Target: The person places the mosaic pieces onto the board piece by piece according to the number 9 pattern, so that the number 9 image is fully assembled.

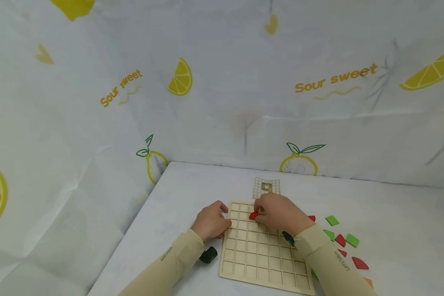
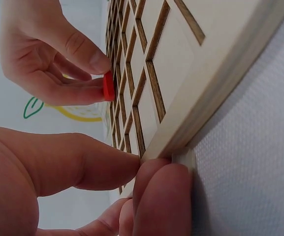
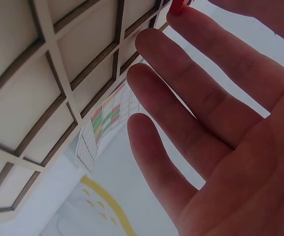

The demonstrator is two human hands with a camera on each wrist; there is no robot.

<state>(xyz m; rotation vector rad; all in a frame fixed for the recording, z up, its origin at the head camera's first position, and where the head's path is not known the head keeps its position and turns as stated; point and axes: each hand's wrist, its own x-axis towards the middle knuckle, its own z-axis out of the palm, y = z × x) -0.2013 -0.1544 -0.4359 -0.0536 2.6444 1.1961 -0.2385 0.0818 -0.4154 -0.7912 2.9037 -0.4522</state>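
A square wooden grid board [image 1: 252, 248] lies on the white table, its shallow cells divided by raised strips. At its left edge my left hand [image 1: 211, 222] grips the rim. The left wrist view shows the thumb [image 2: 100, 164] on top and fingertips [image 2: 164, 189] against the side. Between thumb and index finger, my right hand [image 1: 281, 213] pinches a small red quarter-circle tile [image 1: 253, 215] over the upper part of the grid. Seen from the left wrist, this red tile [image 2: 108, 87] stands right at the board's surface. The right hand's other fingers [image 3: 156, 152] are spread out.
Behind the board lies a printed pattern card [image 1: 257, 190]. Loose tiles are scattered right of the board: green squares [image 1: 332, 220], red quarter-circles [image 1: 360, 263] and an orange piece [image 1: 369, 282], partly behind the right sleeve [image 1: 329, 263]. A lemon-print cloth [image 1: 222, 135] rises behind the table.
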